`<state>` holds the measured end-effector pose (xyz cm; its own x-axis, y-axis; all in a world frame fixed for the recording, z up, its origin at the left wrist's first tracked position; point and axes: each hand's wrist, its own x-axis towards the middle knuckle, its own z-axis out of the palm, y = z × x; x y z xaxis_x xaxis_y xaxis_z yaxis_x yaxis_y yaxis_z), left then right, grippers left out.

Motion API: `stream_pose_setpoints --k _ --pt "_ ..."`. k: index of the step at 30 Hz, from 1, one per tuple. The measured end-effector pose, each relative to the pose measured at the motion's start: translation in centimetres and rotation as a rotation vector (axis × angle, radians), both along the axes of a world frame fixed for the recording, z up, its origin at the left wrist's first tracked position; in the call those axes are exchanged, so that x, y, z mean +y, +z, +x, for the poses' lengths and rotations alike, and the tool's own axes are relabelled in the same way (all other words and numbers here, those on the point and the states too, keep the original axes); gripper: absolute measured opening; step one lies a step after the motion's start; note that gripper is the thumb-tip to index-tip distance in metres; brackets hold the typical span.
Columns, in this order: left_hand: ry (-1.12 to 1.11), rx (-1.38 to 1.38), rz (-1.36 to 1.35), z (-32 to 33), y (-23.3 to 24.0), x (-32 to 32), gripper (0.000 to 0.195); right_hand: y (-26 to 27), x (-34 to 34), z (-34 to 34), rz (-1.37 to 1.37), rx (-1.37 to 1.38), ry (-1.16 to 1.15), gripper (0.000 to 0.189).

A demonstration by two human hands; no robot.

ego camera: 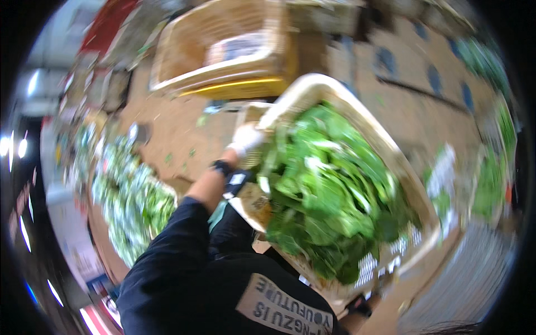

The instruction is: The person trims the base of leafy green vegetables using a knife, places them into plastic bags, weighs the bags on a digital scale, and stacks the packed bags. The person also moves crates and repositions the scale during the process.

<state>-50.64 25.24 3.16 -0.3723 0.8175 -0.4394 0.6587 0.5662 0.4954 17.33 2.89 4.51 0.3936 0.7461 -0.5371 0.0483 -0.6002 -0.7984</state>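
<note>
A white plastic crate [398, 155] full of loose leafy greens [322, 180] is held tilted in front of my body. My left hand [247, 138], in a white glove, grips the rim at the crate's left end. At the lower right end, my right hand [383, 282] is at the rim, blurred and partly hidden by the crate wall. Broad green leaves with pale stalks are heaped inside, mostly towards the left and middle. White slotted wall shows through at the lower right. Both wrists wear black bands.
Beyond my left hand stands a pale plastic crate [226, 75] above a yellow one [238, 88]. Bagged greens [130, 201] are piled at the left. More greens [489, 184] lie at the right, above a grey ridged surface [465, 276]. Leaf scraps dot the brown floor [167, 121].
</note>
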Motion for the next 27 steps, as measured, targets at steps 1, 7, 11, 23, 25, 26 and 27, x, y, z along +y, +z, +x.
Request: stream_pose_setpoints --k 1,7,11,23,25,26,27 --pt "-0.008 -0.009 0.039 0.1 0.3 -0.1 0.044 0.1 0.0 -0.1 -0.024 0.336 -0.346 0.057" --pt "-0.032 -0.067 0.004 -1.0 2.1 -0.9 0.038 2.3 2.9 -8.6 -0.03 0.18 -0.201 0.04" --pt "-0.034 -0.19 0.096 -4.9 2.7 -6.4 0.034 3.6 5.4 -17.0 0.013 0.111 -0.138 0.036" --pt "0.396 -0.453 0.08 -38.4 6.2 -22.6 0.032 11.8 -2.6 -42.2 0.021 -0.067 -0.293 0.024" --pt "0.492 -0.522 0.116 -44.5 6.6 -27.2 0.016 12.1 -2.5 -47.0 -0.025 -0.049 -0.273 0.022" --pt "0.552 -0.601 0.268 -47.1 6.7 -29.7 0.012 10.8 -1.2 -49.6 0.009 0.093 -0.109 0.014" --pt "0.701 -0.775 0.369 -49.7 6.8 -32.2 0.008 9.3 0.2 -52.3 0.046 0.239 0.048 0.011"
